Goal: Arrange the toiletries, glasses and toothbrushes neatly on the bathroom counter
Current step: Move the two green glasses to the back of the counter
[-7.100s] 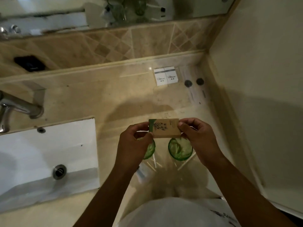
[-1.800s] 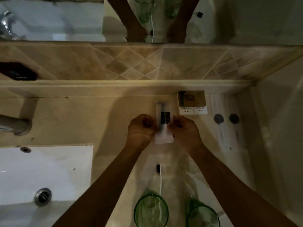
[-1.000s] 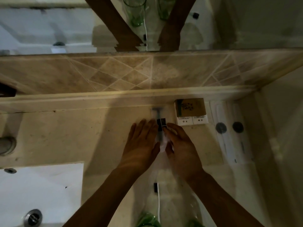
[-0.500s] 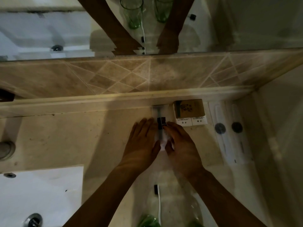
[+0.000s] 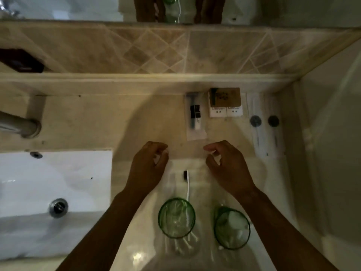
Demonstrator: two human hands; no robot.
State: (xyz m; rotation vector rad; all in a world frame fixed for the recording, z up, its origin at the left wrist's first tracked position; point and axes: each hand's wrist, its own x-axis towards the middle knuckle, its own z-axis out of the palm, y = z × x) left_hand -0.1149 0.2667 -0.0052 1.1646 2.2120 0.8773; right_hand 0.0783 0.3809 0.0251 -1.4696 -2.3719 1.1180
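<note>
A clear packet with a razor kit [image 5: 195,116] lies flat near the back ledge. Right of it a brown soap box [image 5: 225,97] rests on two white boxes [image 5: 225,111]. Two long clear sachets with dark round caps [image 5: 264,124] lie further right. My left hand [image 5: 149,165] and my right hand [image 5: 227,163] hover just below the razor packet, fingers loosely curled and holding nothing. A white toothbrush with a dark head [image 5: 186,182] lies in a wrapper between my hands. Two green glasses [image 5: 176,217] [image 5: 231,228] stand near the front edge.
A white sink [image 5: 54,192] with a metal drain [image 5: 58,207] sits at the left, and a faucet base [image 5: 25,126] is behind it. A tiled backsplash [image 5: 156,49] and mirror close off the back; a wall [image 5: 332,133] closes the right.
Both hands have let go of the razor packet and drawn back toward me. The packet now lies by itself beside the soap boxes. The view has tilted down, showing both glasses.
</note>
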